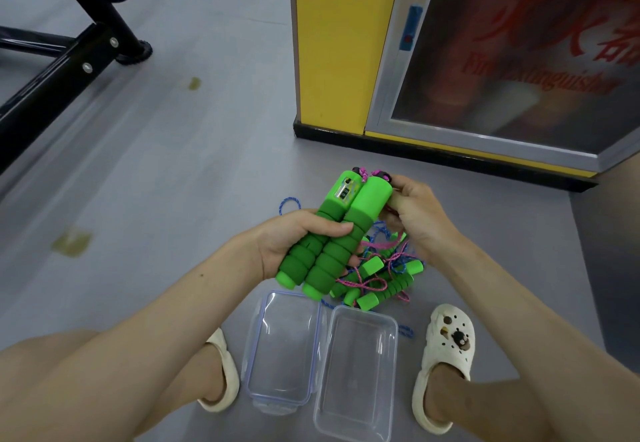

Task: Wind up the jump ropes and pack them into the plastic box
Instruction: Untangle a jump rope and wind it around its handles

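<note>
Jump-rope green handles (346, 220) being held above the floor (173, 182).
Left hand (294, 237) fingers (332, 227) are wrapping both; right hand (415, 213) fingers (393, 201) are pinching their top end; the plastic box (356, 372) is lying open beneath, beside tangled ropes (384, 286).

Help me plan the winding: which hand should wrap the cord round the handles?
Right. The right hand pinches the cord where it leaves the handles, so it can probably wrap; the left hand grips both handles together.

Green foam handles (332, 234), ribbed. Cords (375, 280) pink and blue, speckled. Clear plastic box (356, 372); blue-trimmed lid (282, 348). Grey floor (207, 164). Cream clogs (446, 348). Yellow pillar (332, 43).
</note>
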